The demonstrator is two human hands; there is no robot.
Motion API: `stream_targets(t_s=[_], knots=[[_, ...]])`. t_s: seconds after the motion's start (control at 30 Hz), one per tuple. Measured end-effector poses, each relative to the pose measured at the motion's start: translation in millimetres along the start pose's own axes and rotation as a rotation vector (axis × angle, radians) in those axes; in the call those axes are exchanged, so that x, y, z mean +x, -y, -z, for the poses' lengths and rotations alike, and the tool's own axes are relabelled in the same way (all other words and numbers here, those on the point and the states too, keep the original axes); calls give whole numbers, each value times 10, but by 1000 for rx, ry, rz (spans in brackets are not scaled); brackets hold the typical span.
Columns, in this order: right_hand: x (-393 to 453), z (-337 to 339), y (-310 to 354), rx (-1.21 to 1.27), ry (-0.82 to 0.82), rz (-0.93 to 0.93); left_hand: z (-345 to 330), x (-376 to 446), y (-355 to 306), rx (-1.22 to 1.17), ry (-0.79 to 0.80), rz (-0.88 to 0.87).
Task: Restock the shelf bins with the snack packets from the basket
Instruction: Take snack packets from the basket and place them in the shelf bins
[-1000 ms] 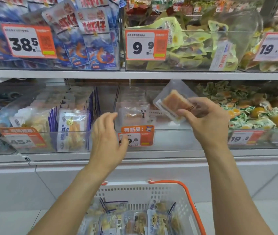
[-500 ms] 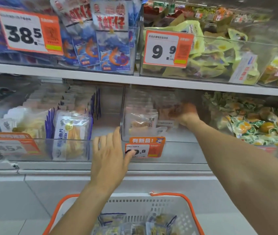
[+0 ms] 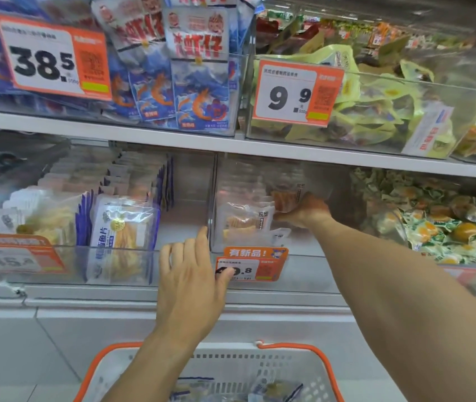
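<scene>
Shop shelving (image 3: 173, 142) ran across the view in two tiers of clear bins, white floor tiles below.

Left to right, lower tier: a bin of fish-slice packets (image 3: 120, 236) stood on edge in rows, with a blurred orange price tag in front. Next came an open gap, then the clear shelf bin (image 3: 212, 198) being filled, a few transparent packets upright near its front wall. Far right was a bin of green-wrapped snacks (image 3: 445, 221).

Left hand (image 3: 193, 282): fingers straight, resting against the front edge of the shelf bin beside the orange price tag (image 3: 252, 264). Grip released, holding nothing.

Right hand (image 3: 303, 211): reached deep into the same bin, fingers around a snack packet (image 3: 284, 198) with an orange-brown piece inside. Grip appeared to be grasping it, though the bin wall blurred the fingers.

Judgement: the step was placing the packet. To do it well, stand it upright behind the packets already there, label forward, and let go only once it leans steadily; the left hand can brace the bin.

Upper tier: blue shrimp-print packs at left, yellow-green packets at right.

Basket (image 3: 326, 369), bottom centre: orange rim, white mesh, several packets left inside.
</scene>
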State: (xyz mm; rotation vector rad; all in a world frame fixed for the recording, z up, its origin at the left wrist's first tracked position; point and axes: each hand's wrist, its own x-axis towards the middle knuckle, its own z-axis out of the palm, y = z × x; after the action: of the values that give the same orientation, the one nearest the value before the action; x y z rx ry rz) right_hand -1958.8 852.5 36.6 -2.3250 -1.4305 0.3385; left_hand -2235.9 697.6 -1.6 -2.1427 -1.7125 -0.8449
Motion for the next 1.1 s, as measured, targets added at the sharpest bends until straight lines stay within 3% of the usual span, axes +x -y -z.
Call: stream_targets(t_s=[0.2,0.5,0.63,0.73,0.77,0.8,0.87,0.97,1.03,1.1], knots=[[99,-76,-41,33,136,21,-25,7,-4,-4,-17,-8],[-231,321,-23,-215,265,56,-17,-1,45,-87,-13,-35],[-632,683,-79,-154,-32,192,20,-3,105,-316,-54,-41],[-1187,720,-154,149,-394,436,91,-247,75,-702,-353,62],[-1406,664,-172,269,-462,567,64,-386,69,-773,-388,117],[-1624,578,-189,352,-468,712,4,-535,76,-822,-333,194],[-1988,280,-269,355,-328,990,-280,-847,101,-826,2,344],[-2321,-362,-462,41,71,1244,-791,-1420,184,-420,608,297],[-2470,-915,-583,-255,413,1182,-976,-1829,274,-268,882,339],[-2622,-1512,-749,-428,689,882,-1000,-2167,360,-221,1034,391]])
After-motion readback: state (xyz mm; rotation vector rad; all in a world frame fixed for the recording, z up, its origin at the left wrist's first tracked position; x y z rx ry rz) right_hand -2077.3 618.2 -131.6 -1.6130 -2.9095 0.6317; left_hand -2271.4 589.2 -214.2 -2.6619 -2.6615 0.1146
